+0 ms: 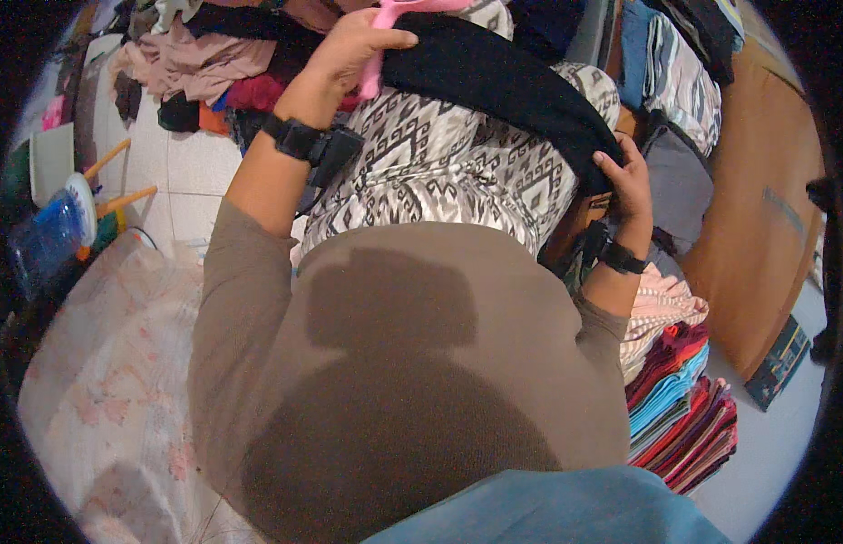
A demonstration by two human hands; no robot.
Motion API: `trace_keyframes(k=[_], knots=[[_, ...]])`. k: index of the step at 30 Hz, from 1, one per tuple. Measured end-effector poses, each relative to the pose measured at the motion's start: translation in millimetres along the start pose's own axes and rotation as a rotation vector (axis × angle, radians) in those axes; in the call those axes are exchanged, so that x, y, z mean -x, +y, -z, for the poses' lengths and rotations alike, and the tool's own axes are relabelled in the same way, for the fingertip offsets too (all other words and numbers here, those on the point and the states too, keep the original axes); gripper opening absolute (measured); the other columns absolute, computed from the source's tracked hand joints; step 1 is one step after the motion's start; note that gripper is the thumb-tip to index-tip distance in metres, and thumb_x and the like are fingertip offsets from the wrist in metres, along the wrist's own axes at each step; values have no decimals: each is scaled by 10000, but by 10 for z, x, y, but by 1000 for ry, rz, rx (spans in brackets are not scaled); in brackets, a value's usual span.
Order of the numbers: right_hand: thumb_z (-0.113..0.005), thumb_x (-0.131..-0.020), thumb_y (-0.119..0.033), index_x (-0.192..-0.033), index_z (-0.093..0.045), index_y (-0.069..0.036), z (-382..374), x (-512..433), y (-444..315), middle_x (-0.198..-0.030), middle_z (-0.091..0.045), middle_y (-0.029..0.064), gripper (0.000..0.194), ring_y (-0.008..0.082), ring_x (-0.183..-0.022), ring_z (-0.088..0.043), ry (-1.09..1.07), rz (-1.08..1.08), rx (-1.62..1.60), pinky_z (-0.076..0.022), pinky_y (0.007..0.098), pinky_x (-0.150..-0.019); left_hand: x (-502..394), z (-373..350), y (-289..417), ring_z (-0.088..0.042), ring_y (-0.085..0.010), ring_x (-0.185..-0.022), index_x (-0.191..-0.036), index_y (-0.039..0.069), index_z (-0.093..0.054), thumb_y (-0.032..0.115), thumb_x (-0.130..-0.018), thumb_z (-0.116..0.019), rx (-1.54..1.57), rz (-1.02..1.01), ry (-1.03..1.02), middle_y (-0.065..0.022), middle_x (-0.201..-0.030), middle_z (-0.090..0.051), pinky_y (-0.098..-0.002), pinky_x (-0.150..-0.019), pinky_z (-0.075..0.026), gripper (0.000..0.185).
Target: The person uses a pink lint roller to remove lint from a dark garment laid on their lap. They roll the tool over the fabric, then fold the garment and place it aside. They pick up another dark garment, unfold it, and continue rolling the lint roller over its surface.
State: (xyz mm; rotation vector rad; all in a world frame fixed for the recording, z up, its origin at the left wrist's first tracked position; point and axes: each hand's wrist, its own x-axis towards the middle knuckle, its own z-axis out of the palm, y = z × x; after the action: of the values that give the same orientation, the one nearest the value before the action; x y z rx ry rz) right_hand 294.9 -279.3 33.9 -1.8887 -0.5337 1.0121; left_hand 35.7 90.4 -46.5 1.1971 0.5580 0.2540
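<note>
A long piece of black fabric point(503, 75) stretches across my lap between both hands. At its upper left end, my left hand point(350, 54) grips a pink plastic piece point(371, 71) that looks like a clothes hanger, cut off by the frame's top. The black fabric begins right beside that thumb; whether these fingers also pinch it is hidden. My right hand point(629, 173) holds the lower right end, thumb on top and the other fingers mostly behind it. Beneath the fabric are patterned white-and-black trousers point(421, 190) on my bent legs.
Heaped clothes point(197, 61) lie on the tiled floor at upper left. Folded garments point(680, 415) are stacked at lower right, near a brown wooden panel point(754, 224). More folded clothing point(680, 81) sits at upper right. A blue translucent container point(50, 228) stands left.
</note>
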Motion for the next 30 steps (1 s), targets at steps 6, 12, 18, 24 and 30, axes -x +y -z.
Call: trace_keyframes(k=[6, 12, 18, 24, 30], knots=[[-755, -738, -30, -1103, -597, -13, 326, 108, 195, -962, -611, 8, 398, 123, -919, -581, -133, -162, 341, -476, 263, -826, 305, 250, 714, -548, -63, -449, -1222, 30, -609, 132, -800, -684, -188, -307, 166, -74, -1062, -693, -186, -348, -404, 440], [-735, -758, -56, -1103, -633, -12, 454, -25, 276, -1006, -678, 130, 362, 216, -971, -653, 137, 102, 790, -497, 328, -863, 192, 903, 1081, -679, -226, -832, -1176, -47, -591, 103, -817, -696, -117, -449, 221, -158, -988, -694, -347, -808, -557, 403], [-675, -687, 10, -1050, -643, -60, 614, 37, -201, -1027, -649, 130, 371, 287, -945, -645, 799, 640, 877, -512, 374, -822, -122, 1135, 1203, -668, -240, -992, -1278, -17, -542, 193, -885, -686, 73, -699, 48, -140, -1186, -643, -368, -814, -572, 469], [-684, -664, 0, -1009, -606, -69, 371, 149, 212, -964, -597, 135, 360, 354, -910, -602, 762, 512, 1102, -503, 423, -796, 449, 1035, 260, -621, -146, -657, -1061, 38, -629, 161, -856, -668, -140, -289, 347, -41, -860, -656, -280, -581, -514, 242], [-707, -615, 54, -1116, -548, -73, 137, 119, 810, -1035, -556, 156, 540, 383, -991, -555, 474, 392, 1143, -476, 445, -850, 1012, 973, -720, -579, -85, -786, -1143, 50, -653, 22, -773, -667, -48, 57, 433, 12, -959, -653, -234, -698, -468, 371]])
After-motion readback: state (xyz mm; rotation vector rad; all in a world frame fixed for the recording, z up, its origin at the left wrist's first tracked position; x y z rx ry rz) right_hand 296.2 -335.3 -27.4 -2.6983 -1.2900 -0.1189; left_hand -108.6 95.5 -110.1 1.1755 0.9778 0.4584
